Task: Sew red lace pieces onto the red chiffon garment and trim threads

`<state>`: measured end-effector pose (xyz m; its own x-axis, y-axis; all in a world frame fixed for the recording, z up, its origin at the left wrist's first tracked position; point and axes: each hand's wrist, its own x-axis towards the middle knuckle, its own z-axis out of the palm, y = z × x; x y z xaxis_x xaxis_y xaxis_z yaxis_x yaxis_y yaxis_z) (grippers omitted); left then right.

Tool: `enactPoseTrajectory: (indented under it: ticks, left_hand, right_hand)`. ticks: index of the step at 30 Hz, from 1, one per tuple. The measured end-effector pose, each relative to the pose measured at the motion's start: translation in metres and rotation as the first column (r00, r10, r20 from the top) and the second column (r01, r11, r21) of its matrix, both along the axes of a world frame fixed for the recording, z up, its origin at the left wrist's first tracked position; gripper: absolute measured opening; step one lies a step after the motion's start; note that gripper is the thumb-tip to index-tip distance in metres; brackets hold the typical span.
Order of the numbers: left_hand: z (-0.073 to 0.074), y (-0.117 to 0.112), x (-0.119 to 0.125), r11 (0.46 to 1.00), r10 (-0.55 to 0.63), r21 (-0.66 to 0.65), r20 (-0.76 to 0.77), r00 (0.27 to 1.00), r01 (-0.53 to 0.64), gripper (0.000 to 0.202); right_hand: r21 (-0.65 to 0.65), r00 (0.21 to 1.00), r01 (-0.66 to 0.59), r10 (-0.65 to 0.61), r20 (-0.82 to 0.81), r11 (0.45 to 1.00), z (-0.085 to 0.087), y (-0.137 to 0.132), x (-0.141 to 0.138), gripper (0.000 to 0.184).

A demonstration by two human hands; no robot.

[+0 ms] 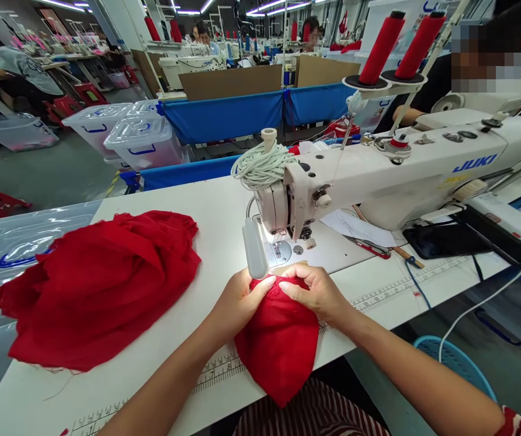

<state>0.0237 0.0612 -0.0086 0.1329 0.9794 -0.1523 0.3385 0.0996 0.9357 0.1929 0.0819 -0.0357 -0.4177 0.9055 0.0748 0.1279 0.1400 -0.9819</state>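
Observation:
A piece of red fabric (281, 339) hangs over the table's front edge, its upper edge pinched between my two hands. My left hand (242, 297) grips that edge from the left, thumb on top. On the other side my right hand (315, 290) pinches the same edge, the two thumbs close together. Just beyond my fingers stands the white JUKI sewing machine (342, 188), with its needle area and metal plate (282, 251). A pale lamp-like piece (255, 248) hangs in front of the machine head. The fingertips under the cloth are partly hidden.
A heap of red fabric (106, 284) lies on the left of the white table (160, 357). Scissors (372, 247), paper (355, 227) and a dark phone (444, 239) lie right. Red thread cones (383, 48) stand above. A co-worker's arm (408, 115) shows behind the machine.

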Motion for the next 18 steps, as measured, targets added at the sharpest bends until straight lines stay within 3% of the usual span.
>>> enactPoseTrajectory:
  ticks: [8,14,18]
  left_hand:
    - [-0.0013,-0.0005,-0.0006,1.000,0.007,-0.020,0.021,1.000,-0.006,0.029]
    - [0.0002,-0.0014,-0.0005,0.999,0.018,-0.027,0.001,1.000,-0.018,0.038]
    - [-0.0025,-0.0003,-0.0018,1.000,-0.018,-0.007,0.018,1.000,0.018,0.031]
  right_hand:
    - [-0.050,0.999,-0.027,0.025,-0.035,0.998,-0.0006,-0.0015,0.0004,0.014]
    - [-0.055,1.000,0.011,-0.011,-0.006,0.998,-0.0038,-0.0015,-0.0015,0.015]
    - [-0.055,1.000,0.000,0.001,0.028,0.998,-0.0036,-0.0027,-0.0004,0.013]
